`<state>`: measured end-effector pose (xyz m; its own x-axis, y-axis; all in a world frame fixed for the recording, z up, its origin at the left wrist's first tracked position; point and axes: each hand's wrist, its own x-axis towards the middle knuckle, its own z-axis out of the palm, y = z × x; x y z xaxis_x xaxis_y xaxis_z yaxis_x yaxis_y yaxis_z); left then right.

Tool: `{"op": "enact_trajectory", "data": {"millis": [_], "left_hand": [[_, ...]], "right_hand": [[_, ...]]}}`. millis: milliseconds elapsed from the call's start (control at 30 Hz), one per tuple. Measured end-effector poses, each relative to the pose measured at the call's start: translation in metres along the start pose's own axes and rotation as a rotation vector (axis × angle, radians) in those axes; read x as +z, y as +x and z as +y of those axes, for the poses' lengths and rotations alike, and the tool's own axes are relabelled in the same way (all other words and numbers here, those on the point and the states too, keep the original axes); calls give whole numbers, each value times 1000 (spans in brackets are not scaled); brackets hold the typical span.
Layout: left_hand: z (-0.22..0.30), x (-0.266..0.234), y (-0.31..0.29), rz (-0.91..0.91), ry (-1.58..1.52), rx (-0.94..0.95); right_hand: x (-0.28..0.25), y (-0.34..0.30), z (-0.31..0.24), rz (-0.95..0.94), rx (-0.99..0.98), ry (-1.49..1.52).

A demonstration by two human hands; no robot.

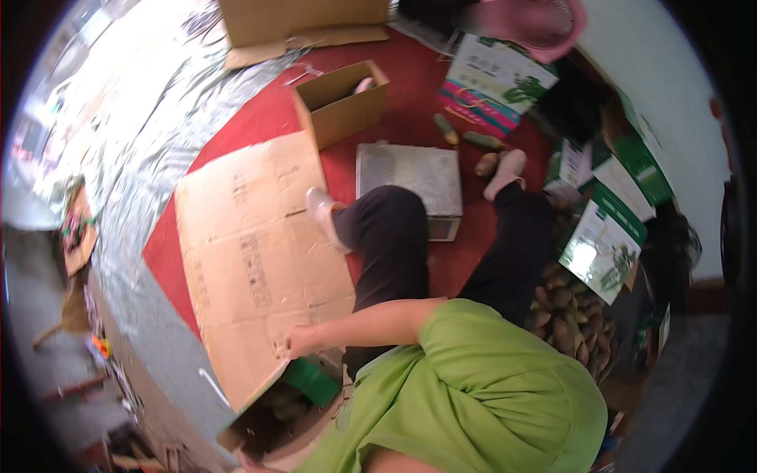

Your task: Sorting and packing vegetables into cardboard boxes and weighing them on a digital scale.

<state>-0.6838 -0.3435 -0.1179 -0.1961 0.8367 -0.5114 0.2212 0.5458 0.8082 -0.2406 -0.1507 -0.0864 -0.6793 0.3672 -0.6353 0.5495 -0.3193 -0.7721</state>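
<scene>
Although the right hand (300,341) shows curled fingers at the upper rim of an open box (239,432), any grip is indiscernible. Left hand (250,463): at the box's lower end, largely cropped; opening and hold cannot be told. Box: at the person's left; green panel (314,382); dim rounded items (290,406) inside. Adjoining: flattened cardboard sheet (252,213). Between the feet: one silvery box (410,169). At right: heaped brown produce (564,311).
</scene>
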Motion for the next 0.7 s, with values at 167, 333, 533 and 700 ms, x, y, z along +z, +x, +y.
{"op": "enact_trajectory", "data": {"millis": [167, 333, 533, 700], "left_hand": [[63, 52, 72, -77, -6, 152], [119, 104, 126, -106, -29, 281], [191, 173, 155, -141, -11, 395], [220, 345, 163, -207, 1110, 520]], "right_hand": [[-50, 24, -7, 260, -173, 109], [-95, -51, -59, 285, -410, 440], [-159, -136, -49, 482, -652, 531], [-203, -229, -5, 819, -784, 510]]}}
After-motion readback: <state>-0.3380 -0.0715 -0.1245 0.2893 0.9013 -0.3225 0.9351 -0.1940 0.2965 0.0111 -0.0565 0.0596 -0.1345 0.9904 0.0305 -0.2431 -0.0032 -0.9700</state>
